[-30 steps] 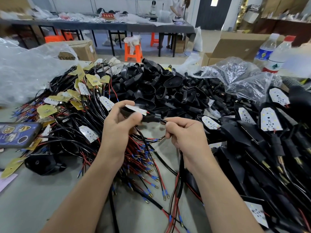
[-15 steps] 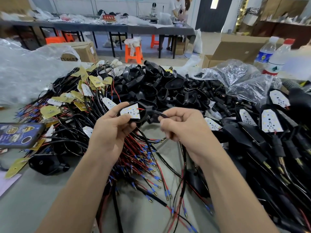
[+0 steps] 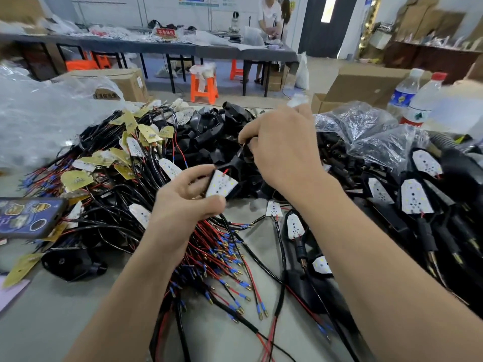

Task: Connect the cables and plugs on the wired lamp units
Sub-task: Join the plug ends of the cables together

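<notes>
My left hand (image 3: 185, 205) grips a lamp unit (image 3: 221, 183), a white LED board seated in a black housing, at the middle of the table. My right hand (image 3: 282, 150) is raised above and behind it, pinching the unit's black cable (image 3: 238, 155), which runs taut down to the housing. A small white piece (image 3: 296, 101) shows past its fingertips; what it is I cannot tell. Under my hands lies a tangle of black cables with red wires and blue-sleeved terminals (image 3: 224, 259).
A pile of black housings (image 3: 209, 131) lies behind my hands. LED boards on wires (image 3: 125, 152) lie to the left, assembled lamp units (image 3: 415, 197) to the right. A phone (image 3: 28, 216) is at the left edge, plastic bags (image 3: 366, 126) and bottles (image 3: 418, 100) at the back right.
My right hand has lifted up and away from the lamp unit, drawing the black cable taut. My left hand dropped slightly and turned the LED board face toward me.
</notes>
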`<state>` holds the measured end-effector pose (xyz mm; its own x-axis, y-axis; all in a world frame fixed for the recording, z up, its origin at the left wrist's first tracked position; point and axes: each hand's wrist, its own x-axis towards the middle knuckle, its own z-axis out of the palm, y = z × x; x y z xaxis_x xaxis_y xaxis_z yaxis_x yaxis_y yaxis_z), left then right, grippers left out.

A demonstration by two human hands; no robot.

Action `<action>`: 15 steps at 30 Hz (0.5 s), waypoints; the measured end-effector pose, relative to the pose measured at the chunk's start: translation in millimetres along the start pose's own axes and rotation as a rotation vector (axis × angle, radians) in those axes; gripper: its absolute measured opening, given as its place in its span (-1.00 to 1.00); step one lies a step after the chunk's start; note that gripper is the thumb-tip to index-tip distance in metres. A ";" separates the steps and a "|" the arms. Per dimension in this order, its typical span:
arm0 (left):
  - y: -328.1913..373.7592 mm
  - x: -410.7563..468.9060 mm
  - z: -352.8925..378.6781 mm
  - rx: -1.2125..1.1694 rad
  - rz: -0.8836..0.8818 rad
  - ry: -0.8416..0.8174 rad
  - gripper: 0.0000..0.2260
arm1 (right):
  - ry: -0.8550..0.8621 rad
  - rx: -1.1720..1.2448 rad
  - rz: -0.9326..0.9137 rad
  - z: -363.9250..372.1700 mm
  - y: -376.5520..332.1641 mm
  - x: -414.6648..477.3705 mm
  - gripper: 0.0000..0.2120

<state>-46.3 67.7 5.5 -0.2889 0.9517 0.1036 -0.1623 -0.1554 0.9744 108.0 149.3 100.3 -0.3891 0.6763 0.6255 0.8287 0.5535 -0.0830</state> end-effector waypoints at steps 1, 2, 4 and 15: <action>-0.5 -2.4 4.4 0.052 -0.022 -0.080 -0.48 | 0.000 0.021 0.019 5.6 1.5 -5.2 -0.64; -2.6 -4.5 9.8 0.080 -0.062 -0.148 -0.48 | -0.013 0.089 0.058 11.4 3.6 -11.9 -0.63; -9.3 -7.4 21.7 0.143 -0.151 -0.226 -0.58 | -0.092 0.367 0.210 22.2 9.4 -29.0 -0.58; -33.6 -20.0 43.5 0.598 -0.266 -0.516 -0.75 | -0.146 1.256 0.824 66.7 9.5 -111.6 -0.65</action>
<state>5.9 65.3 -20.7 0.1808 0.9611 -0.2086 0.4064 0.1202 0.9058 132.5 111.4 -22.0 -0.0979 0.9952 0.0003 -0.0150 -0.0012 -0.9999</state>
